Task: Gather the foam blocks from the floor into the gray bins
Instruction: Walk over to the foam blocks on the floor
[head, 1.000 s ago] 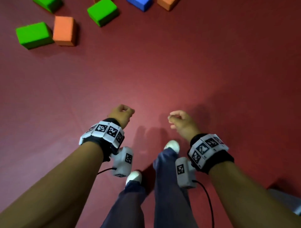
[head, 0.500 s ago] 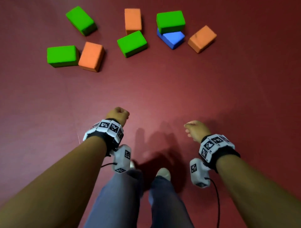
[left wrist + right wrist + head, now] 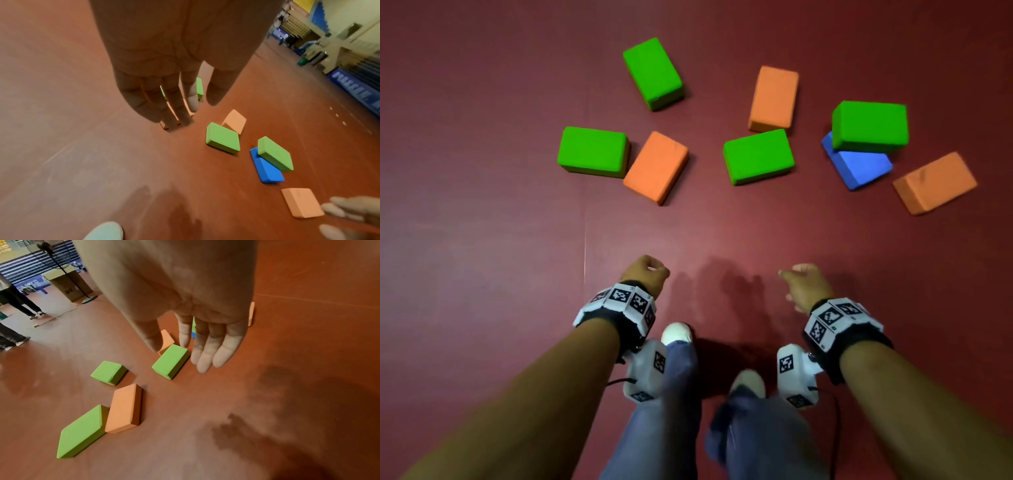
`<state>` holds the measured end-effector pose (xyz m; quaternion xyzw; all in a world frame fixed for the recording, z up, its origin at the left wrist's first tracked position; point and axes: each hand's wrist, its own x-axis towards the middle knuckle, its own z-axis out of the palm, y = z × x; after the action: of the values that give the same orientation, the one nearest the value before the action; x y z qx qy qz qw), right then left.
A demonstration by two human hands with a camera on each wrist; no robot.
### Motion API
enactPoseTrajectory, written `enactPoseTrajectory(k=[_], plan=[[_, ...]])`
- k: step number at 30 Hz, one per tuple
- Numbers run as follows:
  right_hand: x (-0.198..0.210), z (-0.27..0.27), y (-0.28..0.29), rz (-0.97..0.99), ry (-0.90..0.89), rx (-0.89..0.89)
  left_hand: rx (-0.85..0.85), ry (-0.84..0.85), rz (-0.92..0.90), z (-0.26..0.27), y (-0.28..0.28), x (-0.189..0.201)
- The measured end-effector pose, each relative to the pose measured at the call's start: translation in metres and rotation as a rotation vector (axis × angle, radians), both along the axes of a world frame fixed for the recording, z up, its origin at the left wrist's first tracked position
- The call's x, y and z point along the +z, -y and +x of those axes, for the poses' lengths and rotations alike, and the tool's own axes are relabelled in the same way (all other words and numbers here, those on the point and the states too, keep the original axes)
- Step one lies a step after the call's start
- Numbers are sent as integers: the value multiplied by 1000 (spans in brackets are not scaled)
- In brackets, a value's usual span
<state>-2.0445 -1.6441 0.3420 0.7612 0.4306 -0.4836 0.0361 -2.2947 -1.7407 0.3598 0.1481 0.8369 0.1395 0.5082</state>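
Note:
Several foam blocks lie scattered on the red floor ahead of me. Farthest left are a green block (image 3: 592,152) and an orange block (image 3: 655,168) touching it. Another green block (image 3: 652,73) lies beyond them. In the middle lie a green block (image 3: 758,157) and an orange block (image 3: 774,99). At the right a green block (image 3: 869,126) rests on a blue block (image 3: 859,169), with an orange block (image 3: 935,183) beside them. My left hand (image 3: 645,272) and right hand (image 3: 804,284) hang short of the blocks, fingers relaxed, holding nothing. No gray bin is in view.
My legs and white shoes (image 3: 677,333) are just below the hands. Far off in the right wrist view stand a cardboard box (image 3: 68,285), a fan stand (image 3: 89,298) and another person's legs (image 3: 20,305). Blue banners (image 3: 353,91) line the hall's edge.
I have stepped toward the blocks, so they sit lower and larger in the head view. My hands have drifted apart and the right hand's fingers have loosened.

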Motion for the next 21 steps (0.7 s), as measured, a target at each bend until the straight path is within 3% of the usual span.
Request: enactPoseTrajectory(k=[5,9,13,21], plan=[[-17,-40,-96,24,39,65,-85,-48,-46,-47,-97,-35],[-40,-71,-173,46,151,319,-176,-67,-108,-70,-168,-70],[-84,-104,-239,84,172,538,-244,-129,-144,-89,-229,-111],[-192,-144,-318,71,206,770,-417,-276,-180,-148,-305,-210]])
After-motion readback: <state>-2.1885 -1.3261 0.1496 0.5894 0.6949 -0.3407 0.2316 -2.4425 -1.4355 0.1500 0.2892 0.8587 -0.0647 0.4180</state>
